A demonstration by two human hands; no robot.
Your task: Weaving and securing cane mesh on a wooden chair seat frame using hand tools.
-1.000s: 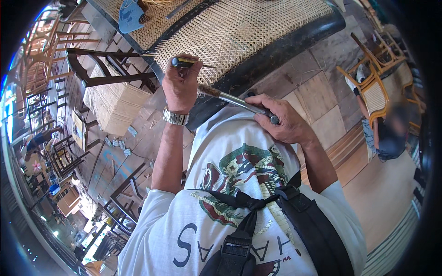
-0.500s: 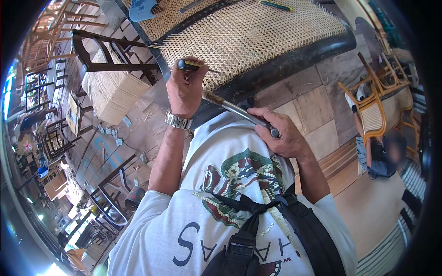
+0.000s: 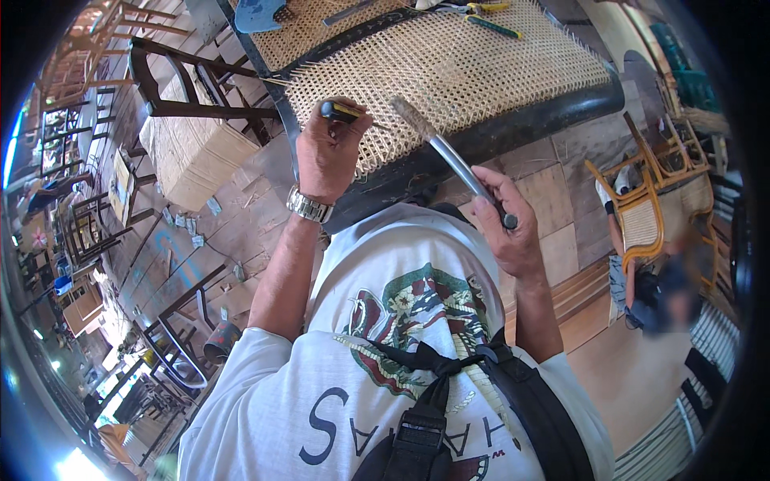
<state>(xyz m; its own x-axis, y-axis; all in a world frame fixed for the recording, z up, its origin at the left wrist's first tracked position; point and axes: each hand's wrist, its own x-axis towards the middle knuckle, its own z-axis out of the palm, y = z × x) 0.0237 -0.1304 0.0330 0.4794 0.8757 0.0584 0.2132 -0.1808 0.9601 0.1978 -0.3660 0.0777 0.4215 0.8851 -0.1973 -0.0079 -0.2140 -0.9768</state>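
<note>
The left hand (image 3: 329, 156) was curled around the dark and yellow handle of a screwdriver (image 3: 340, 111), thumb and fingers closed on it, with the thin blade pointing right above the near left part of a cane panel (image 3: 449, 72); whether the tip touched the weave could not be told. The right hand (image 3: 513, 232) pinched a rod (image 3: 455, 156) between thumb and fingers near its dark lower end, and the rod slanted up and to the left so that its rough brown end showed over the near part of the cane. The panel sat in a black frame (image 3: 513, 128). The screwdriver looked light and stiff, with a thick handle that seemed to give a sure hold, while its bare blade would likely have been slicker. The rod seemed the heavier of the two and hard along its smooth metal middle, which might have slipped in a loose grasp; a hold around the shaft looked steadier than one at the tail. The cane looked springy but easy to split where loose ends stuck out along its edge, so the solid frame seemed the safer place to grip. Pliers (image 3: 488, 7) lay toward the panel's far side.
</note>
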